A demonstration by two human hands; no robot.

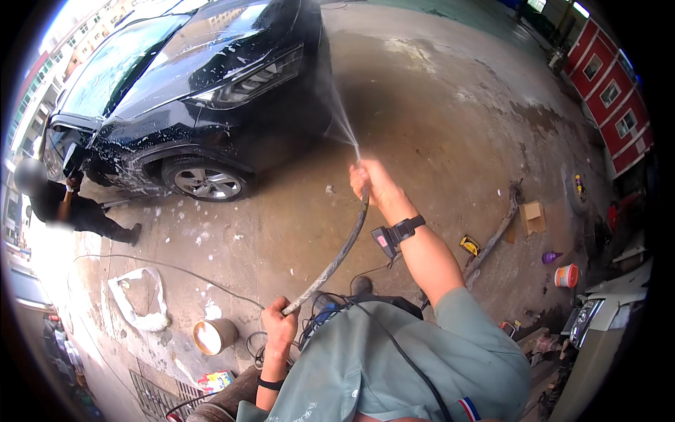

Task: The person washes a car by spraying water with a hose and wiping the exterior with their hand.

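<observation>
My right hand (373,179) is closed round the front end of a dark hose (344,246), and a thin fan of water (343,123) sprays up and away from its tip. Further back, my left hand (279,325) grips the same hose, which curves between both hands. The spray passes beside the front of a black car (211,77), whose bonnet and side carry patches of white foam. Its front wheel (207,183) faces me. The hose tip itself is partly hidden by my right fingers.
At the left, another person (77,204) crouches by the car door. A bucket (214,336) and a white coiled bundle (140,299) lie near a floor drain (151,394). On the right are a cardboard box (533,218), a red-and-white tub (566,276) and a pale vehicle (605,330). A thin cable (176,269) crosses the wet floor.
</observation>
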